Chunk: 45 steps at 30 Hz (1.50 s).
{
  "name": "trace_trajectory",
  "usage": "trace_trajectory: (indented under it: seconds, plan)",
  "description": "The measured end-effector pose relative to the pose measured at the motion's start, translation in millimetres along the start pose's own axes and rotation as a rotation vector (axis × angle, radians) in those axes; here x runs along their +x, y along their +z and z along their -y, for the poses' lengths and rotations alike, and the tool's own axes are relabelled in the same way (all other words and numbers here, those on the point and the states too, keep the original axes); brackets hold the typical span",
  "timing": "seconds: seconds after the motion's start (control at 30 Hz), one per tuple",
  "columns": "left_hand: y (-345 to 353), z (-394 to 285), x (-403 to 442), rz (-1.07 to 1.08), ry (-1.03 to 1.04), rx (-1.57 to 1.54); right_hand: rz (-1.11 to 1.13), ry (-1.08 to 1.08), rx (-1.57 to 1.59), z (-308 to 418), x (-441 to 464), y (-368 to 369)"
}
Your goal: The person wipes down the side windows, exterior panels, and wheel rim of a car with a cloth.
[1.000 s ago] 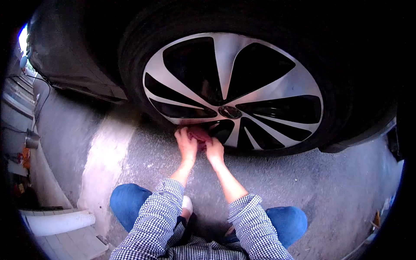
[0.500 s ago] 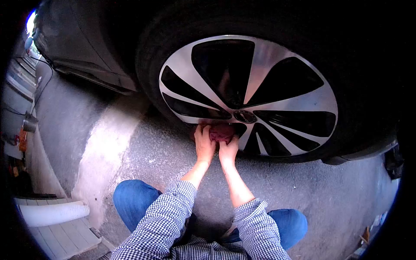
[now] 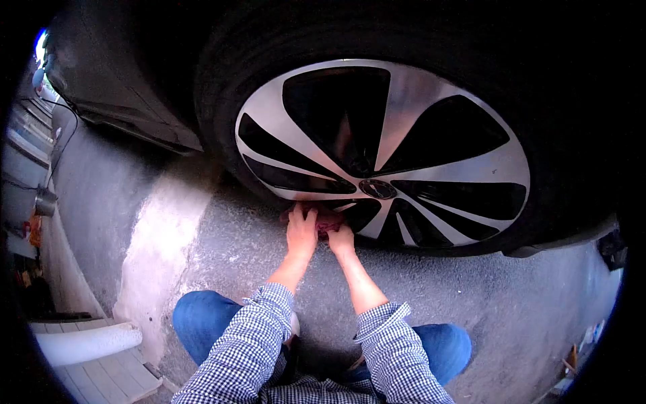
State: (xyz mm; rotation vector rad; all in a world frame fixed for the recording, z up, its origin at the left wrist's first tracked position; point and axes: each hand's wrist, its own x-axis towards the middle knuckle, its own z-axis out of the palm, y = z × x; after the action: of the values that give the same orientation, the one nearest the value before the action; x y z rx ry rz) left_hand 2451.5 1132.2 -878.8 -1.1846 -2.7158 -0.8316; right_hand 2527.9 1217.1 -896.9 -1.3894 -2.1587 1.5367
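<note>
A dark red cloth (image 3: 326, 221) is bunched against the lower left of a car wheel's alloy rim (image 3: 457, 167). My left hand (image 3: 302, 231) presses on the cloth's left part, fingers bent over it. Close beside it, my right hand (image 3: 341, 240) grips the cloth's right end, its fingertips partly hidden in the folds. The black tyre (image 3: 219, 128) surrounds the rim, and a round centre cap (image 3: 377, 189) sits above and right of my hands.
Dark car bodywork (image 3: 121, 87) rises at the upper left. A pale band (image 3: 161, 236) runs across the grey pavement (image 3: 235, 252). At lower left a white pipe (image 3: 91, 343) lies over a slatted surface (image 3: 111, 376). A metal container (image 3: 45, 201) stands by the left wall.
Both hands and the cloth have shifted left and slightly down along the rim's lower edge. The view has moved a little, so the wheel appears slightly larger.
</note>
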Motion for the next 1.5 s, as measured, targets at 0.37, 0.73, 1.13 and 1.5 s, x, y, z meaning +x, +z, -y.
trace_trajectory:
  seconds: [0.37, 0.73, 1.13, 1.5]
  plan:
    - [-39, -91, -3, -0.053, -0.346, -0.346, -0.340, -0.165, 0.689, 25, -45, -40]
    - [-182, -238, 77, -0.482, 0.418, -0.606, -0.986, -0.801, 0.519, 196, -119, -209]
    - [-160, -168, 74, -0.313, 0.747, -0.007, -0.564, -0.352, -0.005, 117, -77, -170]
    - [-217, -111, 112, -0.718, 0.123, -0.220, -0.524, -1.039, 0.030, 241, -90, -138]
